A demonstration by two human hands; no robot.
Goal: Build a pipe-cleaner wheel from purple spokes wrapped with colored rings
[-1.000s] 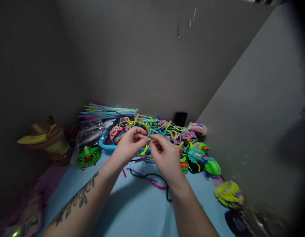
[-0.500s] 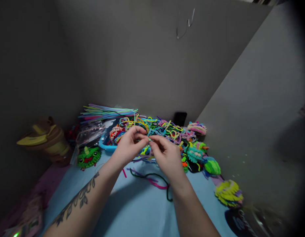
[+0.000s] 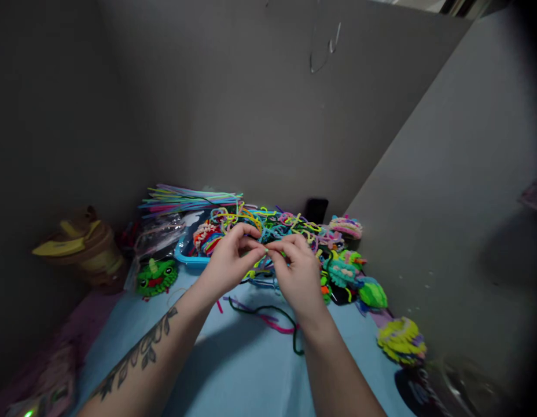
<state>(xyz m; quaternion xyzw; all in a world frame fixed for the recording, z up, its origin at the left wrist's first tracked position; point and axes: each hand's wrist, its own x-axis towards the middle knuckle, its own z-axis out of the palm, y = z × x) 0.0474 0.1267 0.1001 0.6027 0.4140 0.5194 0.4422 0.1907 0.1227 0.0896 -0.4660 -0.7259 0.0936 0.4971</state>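
Observation:
My left hand (image 3: 229, 255) and my right hand (image 3: 298, 275) meet fingertip to fingertip above the table. Both are closed in a pinch on a tiny light green bit of pipe cleaner (image 3: 266, 250), mostly hidden by the fingers. Just behind them, a tangle of bent, colourful pipe cleaners (image 3: 277, 219) fills a blue tray (image 3: 191, 260). Under my wrists, a long dark green pipe cleaner (image 3: 289, 315) curves across the light blue tabletop (image 3: 246, 370), with a pink pipe cleaner (image 3: 279, 329) and a purple one beside it.
Straight pipe cleaners (image 3: 188, 198) lie bundled at the back left, near a green fuzzy figure (image 3: 157, 277). A brown pot (image 3: 92, 258) stands far left. Fuzzy pieces line the right side, including a yellow one (image 3: 401, 340), with a clear jar (image 3: 453, 388) nearer. A black phone (image 3: 316, 208) leans behind.
My pinched fingertips have shifted slightly right and down, and less of the light green bit shows between them. The camera view has tilted a little; the things on the table stay put.

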